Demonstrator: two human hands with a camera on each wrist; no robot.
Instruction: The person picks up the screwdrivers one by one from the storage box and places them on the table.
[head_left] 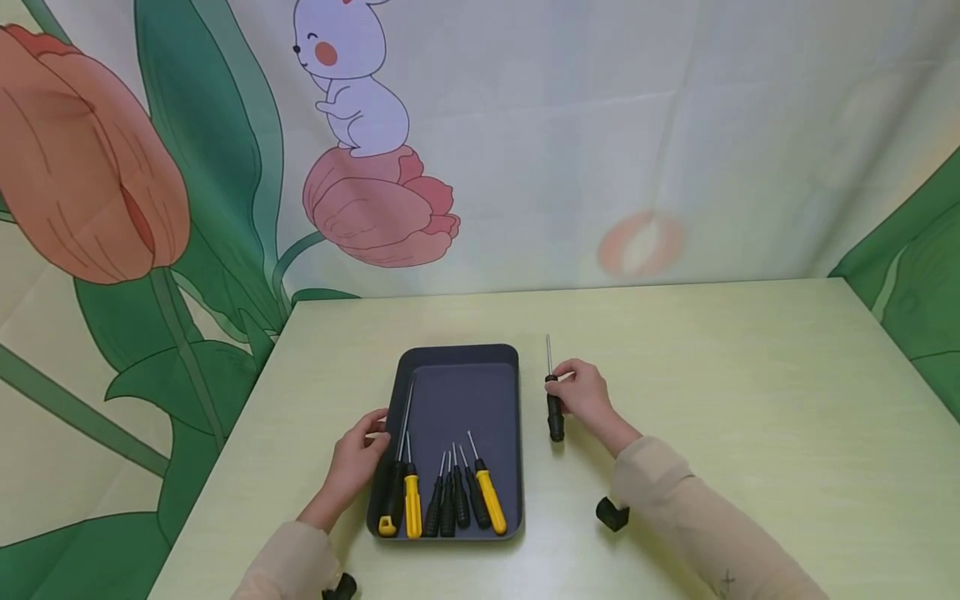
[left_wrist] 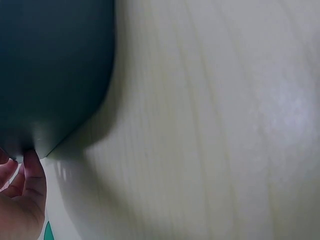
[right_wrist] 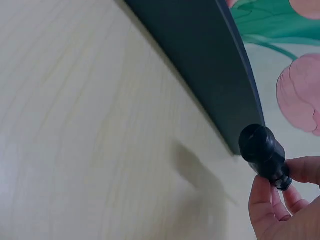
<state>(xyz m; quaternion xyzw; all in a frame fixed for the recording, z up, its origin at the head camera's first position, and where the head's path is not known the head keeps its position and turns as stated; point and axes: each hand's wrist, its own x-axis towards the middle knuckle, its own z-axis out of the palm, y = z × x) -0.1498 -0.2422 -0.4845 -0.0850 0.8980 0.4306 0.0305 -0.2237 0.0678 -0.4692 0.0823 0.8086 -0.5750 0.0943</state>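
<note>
My right hand [head_left: 587, 393] pinches a black-handled screwdriver [head_left: 555, 417] near the top of its handle, shaft pointing away toward the back, over the table right of the tray. From the right wrist view, the rounded butt of the screwdriver [right_wrist: 261, 150] faces the camera, thumb and fingertips around its collar. At the left side of the dark tray [head_left: 465, 392], my left hand [head_left: 358, 454] holds the rim with thumb and fingers. Inside the tray's near end lie several screwdrivers, among them a yellow one [head_left: 490, 500] at right and another yellow screwdriver [head_left: 412, 504] at left.
The pale wood table [head_left: 712, 375] ends at the back against a printed curtain [head_left: 540, 167]. Black wrist-worn pieces, such as the one by the right sleeve [head_left: 612, 514], stick out below the forearms.
</note>
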